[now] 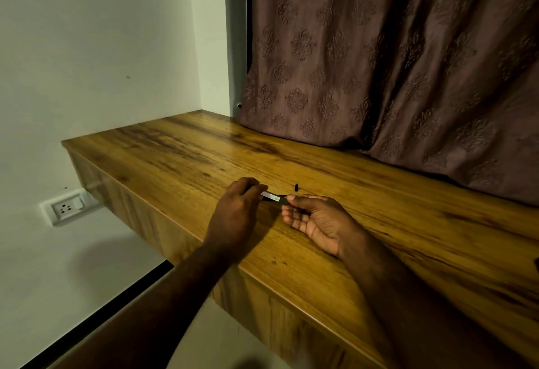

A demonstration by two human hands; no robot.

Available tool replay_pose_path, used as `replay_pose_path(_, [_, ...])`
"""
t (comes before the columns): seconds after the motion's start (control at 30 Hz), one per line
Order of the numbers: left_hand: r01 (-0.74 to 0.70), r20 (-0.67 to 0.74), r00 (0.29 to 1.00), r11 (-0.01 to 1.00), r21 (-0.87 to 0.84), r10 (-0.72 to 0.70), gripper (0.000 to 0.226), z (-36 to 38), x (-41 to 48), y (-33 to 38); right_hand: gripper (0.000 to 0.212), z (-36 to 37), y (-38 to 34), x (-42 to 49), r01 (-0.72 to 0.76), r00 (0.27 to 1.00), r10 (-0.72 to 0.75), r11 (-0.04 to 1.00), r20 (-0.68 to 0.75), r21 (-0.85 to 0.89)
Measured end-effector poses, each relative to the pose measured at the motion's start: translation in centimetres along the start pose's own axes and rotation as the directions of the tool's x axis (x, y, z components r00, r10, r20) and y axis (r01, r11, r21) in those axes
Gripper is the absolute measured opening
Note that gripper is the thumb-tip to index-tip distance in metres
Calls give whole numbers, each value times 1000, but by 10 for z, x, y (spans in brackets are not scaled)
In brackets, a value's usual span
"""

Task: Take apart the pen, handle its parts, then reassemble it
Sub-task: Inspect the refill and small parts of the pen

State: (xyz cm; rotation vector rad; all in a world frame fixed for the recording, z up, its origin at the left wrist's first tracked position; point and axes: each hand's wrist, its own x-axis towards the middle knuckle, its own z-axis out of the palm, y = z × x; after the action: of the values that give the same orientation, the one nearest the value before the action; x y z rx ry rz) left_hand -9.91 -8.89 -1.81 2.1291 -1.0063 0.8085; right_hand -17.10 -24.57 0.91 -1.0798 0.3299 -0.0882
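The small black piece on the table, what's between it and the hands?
In the head view, only bare wooden table lies between the small black piece and the pen held by the left hand and right hand.

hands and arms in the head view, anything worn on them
Nothing worn that shows. The left hand and right hand are bare, with no gloves, rings or watch visible. Both forearms are bare too, with no sleeve in view up to the picture's edge. The light is dim, so small details could be missed.

- Desk (364, 193): wood-grain surface, smooth, slight sheen.
- Curtain (393, 62): cloth, matt, embossed motif.
- Pen (272, 197): pale glossy section, possibly metal; dark remainder.
- Socket (65, 206): smooth white plastic.
- Wall (102, 47): matt paint.
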Motion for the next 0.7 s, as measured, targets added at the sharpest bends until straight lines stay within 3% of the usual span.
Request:
replay_pose_path(0.3, [-6,20,1000,1000,-9,6,26,1,-1,-2,40,-1,0,1,7,1000,-7,1000,-2,-29])
replay_pose_path(0.47, [-31,13,999,999,-15,31,30,0,-2,-1,18,-1,-1,-1,24,999,-23,999,31,-35])
replay_pose_path(0.7, [-56,-41,998,998,-39,54,30,0,-3,2,20,1,1,-1,29,999,-28,999,21,-26])
